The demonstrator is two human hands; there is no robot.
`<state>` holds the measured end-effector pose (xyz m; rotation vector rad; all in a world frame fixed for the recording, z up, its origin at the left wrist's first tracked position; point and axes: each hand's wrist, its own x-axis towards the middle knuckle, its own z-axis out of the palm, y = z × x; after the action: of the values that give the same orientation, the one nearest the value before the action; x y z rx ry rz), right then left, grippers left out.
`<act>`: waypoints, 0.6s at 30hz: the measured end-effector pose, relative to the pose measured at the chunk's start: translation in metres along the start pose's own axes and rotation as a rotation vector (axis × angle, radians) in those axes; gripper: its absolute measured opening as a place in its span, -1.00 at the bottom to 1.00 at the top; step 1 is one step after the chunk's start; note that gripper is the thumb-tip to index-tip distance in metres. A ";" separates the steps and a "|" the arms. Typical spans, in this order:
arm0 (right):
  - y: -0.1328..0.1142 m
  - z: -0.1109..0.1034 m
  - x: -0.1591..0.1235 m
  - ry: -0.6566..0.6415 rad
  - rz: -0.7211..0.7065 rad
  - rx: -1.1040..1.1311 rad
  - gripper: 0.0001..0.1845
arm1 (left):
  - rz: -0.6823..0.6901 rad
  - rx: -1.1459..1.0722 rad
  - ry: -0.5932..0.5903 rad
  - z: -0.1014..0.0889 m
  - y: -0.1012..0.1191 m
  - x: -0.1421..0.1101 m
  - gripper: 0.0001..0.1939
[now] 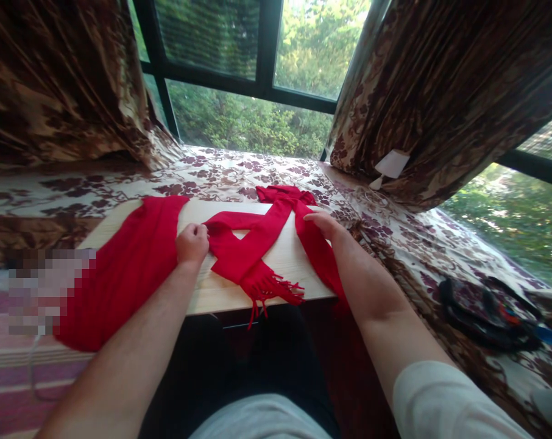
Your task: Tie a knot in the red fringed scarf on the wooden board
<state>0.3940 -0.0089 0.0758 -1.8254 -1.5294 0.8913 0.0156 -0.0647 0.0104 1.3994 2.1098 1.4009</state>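
Note:
A red scarf [258,244] with a fringed end lies across a small pale wooden table [203,296], one length crossing over another. My left hand [194,244] is closed in a fist on the scarf's left loop. Fingers bent over its right-hand length, my right hand [324,224] grips the scarf near the table's right side. That length hangs down past the front edge, partly behind my forearm. More of the red fabric bunches at the table's far edge. To the left, a wide red cloth [134,262] is draped over the table's end; whether it joins the scarf I cannot tell.
Beyond the table is a ledge with a floral cover [230,164], below a window. A small white lamp [392,164] stands by the right curtain [395,73]. A dark bag-like item [486,317] lies at right. Striped bedding [11,366] is at left, beside a blurred-out patch.

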 end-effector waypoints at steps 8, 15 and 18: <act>-0.051 0.014 -0.033 -0.139 -0.202 0.535 -0.76 | -0.018 -0.065 0.015 0.000 -0.002 0.000 -0.77; -0.094 0.046 -0.089 -0.456 -0.305 0.822 -0.78 | -0.263 -0.743 -0.470 -0.003 0.056 -0.042 -0.57; -0.102 0.061 -0.110 -0.580 -0.253 0.874 -0.66 | -0.406 -0.950 -0.813 -0.008 0.088 -0.056 -0.38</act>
<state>0.2723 -0.0992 0.1331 -0.7620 -1.2983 1.7048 0.0897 -0.1080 0.0697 0.8333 0.9104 1.1138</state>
